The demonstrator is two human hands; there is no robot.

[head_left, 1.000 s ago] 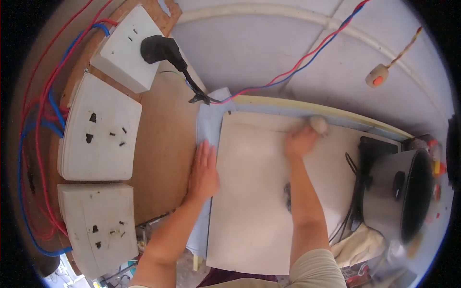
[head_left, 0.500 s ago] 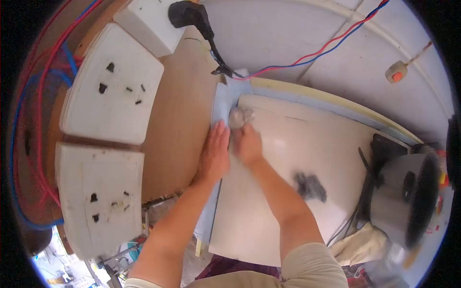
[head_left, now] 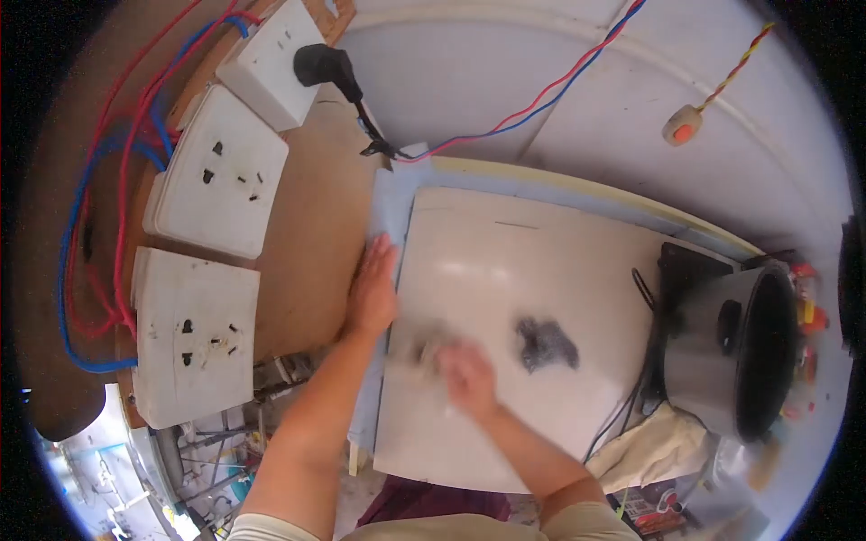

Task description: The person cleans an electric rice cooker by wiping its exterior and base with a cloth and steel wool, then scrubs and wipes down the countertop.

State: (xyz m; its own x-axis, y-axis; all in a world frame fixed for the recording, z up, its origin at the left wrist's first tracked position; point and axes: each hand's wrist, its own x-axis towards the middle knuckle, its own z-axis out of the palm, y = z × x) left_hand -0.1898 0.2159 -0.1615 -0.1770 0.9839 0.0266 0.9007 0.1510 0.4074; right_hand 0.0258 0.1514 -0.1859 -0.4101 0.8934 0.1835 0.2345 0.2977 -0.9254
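My left hand [head_left: 373, 287] lies flat with its fingers stretched along the left edge of a pale board [head_left: 478, 243], against a light blue strip [head_left: 390, 212]. Near the board's left side, my right hand [head_left: 466, 374] is closed around a greyish wad [head_left: 426, 350], which touches the board. Motion blurs both the wad and the fingers, so the wad's material cannot be made out. A dark grey smeared patch [head_left: 545, 345] shows on the board to the right of my right hand.
White sockets [head_left: 216, 171] line a wooden panel on the left, one with a black plug [head_left: 327, 70]. A large grey pot [head_left: 722, 343] stands at the right beside a beige cloth [head_left: 658, 448]. Red and blue wires cross above; a switch [head_left: 682, 125] hangs from a cord.
My right hand swept with the wad from the board's far right to its far left corner, then down along the left side. My left hand stays at the left edge. The camera view has shifted.
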